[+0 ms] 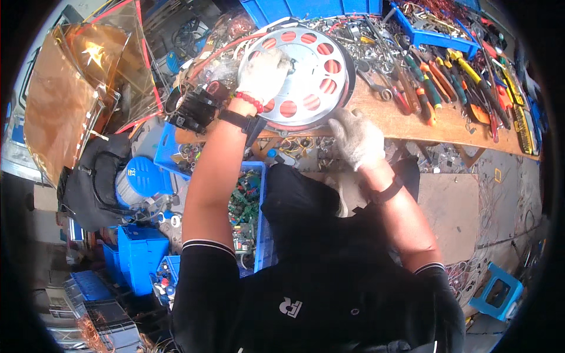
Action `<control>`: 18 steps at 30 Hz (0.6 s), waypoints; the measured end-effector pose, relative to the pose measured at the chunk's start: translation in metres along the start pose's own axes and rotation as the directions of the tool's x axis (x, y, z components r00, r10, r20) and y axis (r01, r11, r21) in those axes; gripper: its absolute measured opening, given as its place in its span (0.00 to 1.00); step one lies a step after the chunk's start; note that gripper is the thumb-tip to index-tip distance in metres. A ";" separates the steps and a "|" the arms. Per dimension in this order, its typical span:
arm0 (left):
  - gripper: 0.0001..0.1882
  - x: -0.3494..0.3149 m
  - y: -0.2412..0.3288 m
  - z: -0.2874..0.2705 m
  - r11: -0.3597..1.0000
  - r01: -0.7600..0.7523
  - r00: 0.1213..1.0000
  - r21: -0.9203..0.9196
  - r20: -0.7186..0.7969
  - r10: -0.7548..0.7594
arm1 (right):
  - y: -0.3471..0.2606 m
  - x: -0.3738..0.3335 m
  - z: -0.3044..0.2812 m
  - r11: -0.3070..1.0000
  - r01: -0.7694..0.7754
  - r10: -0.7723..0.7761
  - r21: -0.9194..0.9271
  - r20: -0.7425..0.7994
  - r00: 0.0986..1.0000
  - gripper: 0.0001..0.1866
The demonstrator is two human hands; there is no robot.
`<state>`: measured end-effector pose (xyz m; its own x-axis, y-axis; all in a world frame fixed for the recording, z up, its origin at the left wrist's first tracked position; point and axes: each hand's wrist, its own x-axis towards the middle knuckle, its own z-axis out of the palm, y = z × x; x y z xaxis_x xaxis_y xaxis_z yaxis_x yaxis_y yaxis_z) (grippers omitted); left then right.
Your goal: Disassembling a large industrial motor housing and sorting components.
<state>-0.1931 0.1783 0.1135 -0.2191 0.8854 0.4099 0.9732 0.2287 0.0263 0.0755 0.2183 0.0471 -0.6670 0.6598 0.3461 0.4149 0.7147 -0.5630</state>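
A round silver metal reel (306,109) lies on the wooden workbench in front of me, with a ring of round holes showing red-orange material beneath. My left hand (265,73), in a white work glove, rests over the reel's left part. Its fingers curl toward the hub, beside a small dark piece (292,66); what they grip is hidden. Just off the reel's lower right rim is my right hand (356,138), also gloved. Its thumb and fingers are apart, and nothing shows between them.
Pliers and screwdrivers (432,82) crowd the wooden bench (400,122) at right, with scissors (379,88) nearer the reel. Blue bins stand behind. Below left, a blue crate (263,235) holds green circuit boards. Amber transparent sheets (59,112) rise at left; a blue stool (497,291) stands lower right.
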 end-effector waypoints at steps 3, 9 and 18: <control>0.15 -0.005 -0.002 0.000 0.997 -0.013 0.998 -0.077 -0.058 0.008 | -0.003 0.002 -0.002 1.000 0.005 -0.005 -0.016 -0.001 1.000 0.15; 0.17 -0.016 0.026 -0.014 0.941 0.246 0.968 -0.231 0.022 -0.248 | 0.003 0.003 0.009 0.995 0.090 -0.091 -0.031 -0.021 0.996 0.15; 0.23 -0.089 0.030 -0.008 0.750 0.339 0.739 -0.567 -0.333 -0.586 | 0.015 0.004 0.017 0.992 0.120 -0.120 -0.042 0.008 0.993 0.17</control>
<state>-0.1433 0.1027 0.0853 -0.7085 0.3853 0.5912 0.6959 0.2425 0.6759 0.0687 0.2279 0.0274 -0.7171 0.5673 0.4048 0.3572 0.7979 -0.4855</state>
